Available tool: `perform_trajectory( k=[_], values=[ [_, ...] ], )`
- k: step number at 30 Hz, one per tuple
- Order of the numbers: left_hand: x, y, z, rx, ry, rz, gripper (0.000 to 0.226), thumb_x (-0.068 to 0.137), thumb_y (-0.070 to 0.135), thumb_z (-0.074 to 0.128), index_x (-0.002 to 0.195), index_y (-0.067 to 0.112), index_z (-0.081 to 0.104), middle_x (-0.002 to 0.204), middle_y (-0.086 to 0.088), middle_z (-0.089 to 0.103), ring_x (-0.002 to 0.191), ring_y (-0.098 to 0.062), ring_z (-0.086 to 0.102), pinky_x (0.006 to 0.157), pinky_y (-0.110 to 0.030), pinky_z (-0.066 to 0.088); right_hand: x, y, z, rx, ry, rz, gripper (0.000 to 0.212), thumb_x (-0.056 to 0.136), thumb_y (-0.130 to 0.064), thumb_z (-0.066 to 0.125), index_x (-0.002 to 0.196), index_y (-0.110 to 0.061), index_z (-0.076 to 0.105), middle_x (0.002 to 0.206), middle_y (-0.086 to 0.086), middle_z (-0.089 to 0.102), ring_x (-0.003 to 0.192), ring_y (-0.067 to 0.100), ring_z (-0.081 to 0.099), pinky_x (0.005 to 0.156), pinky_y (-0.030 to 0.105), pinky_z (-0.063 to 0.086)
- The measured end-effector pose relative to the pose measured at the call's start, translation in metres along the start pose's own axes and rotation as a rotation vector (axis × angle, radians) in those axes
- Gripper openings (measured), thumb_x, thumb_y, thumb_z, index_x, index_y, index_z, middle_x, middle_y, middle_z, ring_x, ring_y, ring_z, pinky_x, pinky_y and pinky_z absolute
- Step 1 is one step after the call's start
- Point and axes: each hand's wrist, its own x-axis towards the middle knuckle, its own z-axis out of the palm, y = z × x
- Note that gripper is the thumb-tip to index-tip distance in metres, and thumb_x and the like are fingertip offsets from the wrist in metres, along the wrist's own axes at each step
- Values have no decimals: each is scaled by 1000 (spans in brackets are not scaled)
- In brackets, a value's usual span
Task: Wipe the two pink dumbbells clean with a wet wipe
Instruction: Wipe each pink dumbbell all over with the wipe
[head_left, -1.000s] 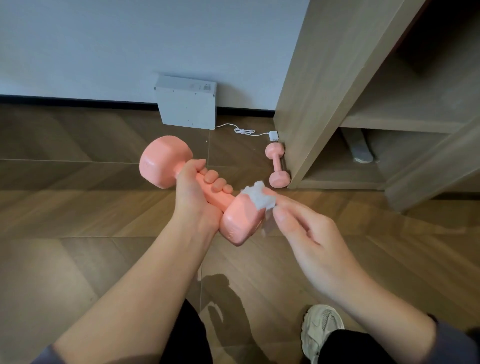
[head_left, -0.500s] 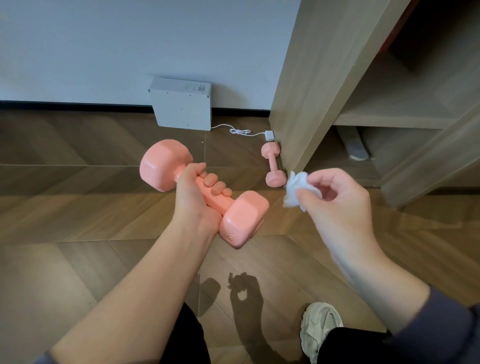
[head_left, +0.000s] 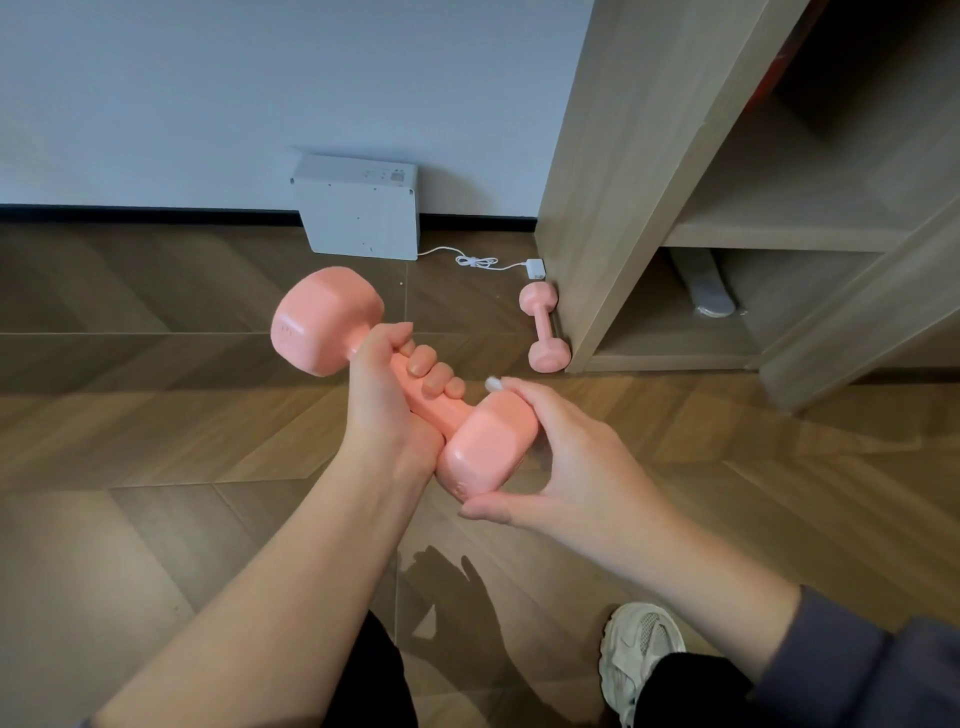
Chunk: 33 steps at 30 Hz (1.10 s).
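The salmon-pink hex-ended dumbbell (head_left: 488, 447) I gripped was one even colour, the same shade as the second pink dumbbell (head_left: 543, 327). The crumpled wet wipe (head_left: 493, 384) showed white. The wooden floor (head_left: 156, 415) was mid-brown, laid in a chevron pattern. The flat plastic box (head_left: 361, 218) was pale grey, its thin cable (head_left: 475, 261) white, the skirting strip (head_left: 130, 212) black, the laminate shelf unit (head_left: 613, 156) a light wood-grained beige. My mesh sneaker (head_left: 639, 654) was off-white, my sleeve (head_left: 857, 670) dark grey.

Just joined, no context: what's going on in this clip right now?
A person is cleaning a pink dumbbell held above the floor. The left hand grips its handle. The right hand wraps round the near head, with a bit of white wet wipe showing at the fingertips. The second dumbbell lies on the floor against the wooden cabinet, untouched.
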Motion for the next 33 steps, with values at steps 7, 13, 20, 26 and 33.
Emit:
perform_trajectory(
  k=[7, 13, 20, 26, 33],
  values=[
    [1, 4, 5, -142, -61, -30, 32, 88, 16, 48, 59, 19, 34, 48, 7, 26, 37, -11, 24, 40, -21, 31, -4, 0, 4, 16, 306, -350, 83, 66, -33, 90, 138, -17, 52, 144, -8, 51, 136, 7, 45, 111, 24, 37],
    [-1, 1, 5, -154, -70, 3, 33, 88, 16, 47, 57, 19, 34, 49, 7, 25, 39, -11, 22, 41, -22, 29, -4, 5, 6, 45, 246, -371, 79, 75, -34, 83, 142, -23, 44, 151, -8, 41, 143, 11, 35, 112, 33, 36],
    [3, -2, 6, -122, -86, -126, 34, 88, 31, 60, 62, 14, 46, 57, -2, 45, 48, -19, 47, 55, -26, 50, 1, 9, -1, 39, 330, -318, 80, 67, -29, 87, 137, -19, 50, 142, -8, 50, 136, 5, 42, 108, 17, 35],
    [4, -12, 4, -180, 242, -160, 37, 88, 33, 67, 71, 14, 41, 42, 1, 40, 32, -13, 42, 44, -18, 45, 2, 14, -1, -440, 281, -584, 66, 82, -26, 77, 140, -14, 47, 147, 6, 48, 137, 24, 45, 104, 41, 41],
    [-3, -5, 4, -129, 118, -77, 34, 90, 29, 56, 66, 17, 35, 46, 5, 29, 35, -13, 29, 40, -18, 33, 3, 12, -7, -104, 126, -161, 94, 65, -53, 82, 144, -37, 34, 134, -36, 40, 123, -25, 29, 107, 35, 42]
  ],
)
